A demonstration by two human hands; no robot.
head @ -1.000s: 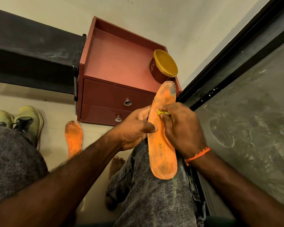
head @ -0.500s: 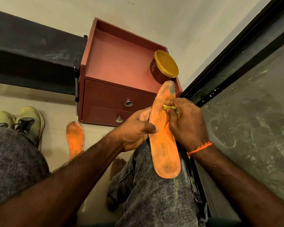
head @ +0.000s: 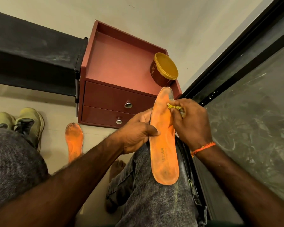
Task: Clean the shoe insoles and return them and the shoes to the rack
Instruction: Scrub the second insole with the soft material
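An orange insole lies along my right knee, its grey, dirty toe end pointing away from me. My left hand grips its left edge, thumb on top. My right hand pinches a small yellow cloth and presses it on the insole near the toe end. A second orange insole lies on the floor to the left. A pair of pale green shoes stands at the far left on the floor.
A red-brown cabinet with two drawers stands ahead, a round tub with a yellow lid on top. A dark shelf runs to the left. A dark-framed glass panel lines the right side. My bare foot rests below.
My right hand has moved the yellow cloth up the insole from its middle towards the toe end. My left hand keeps its grip on the insole.
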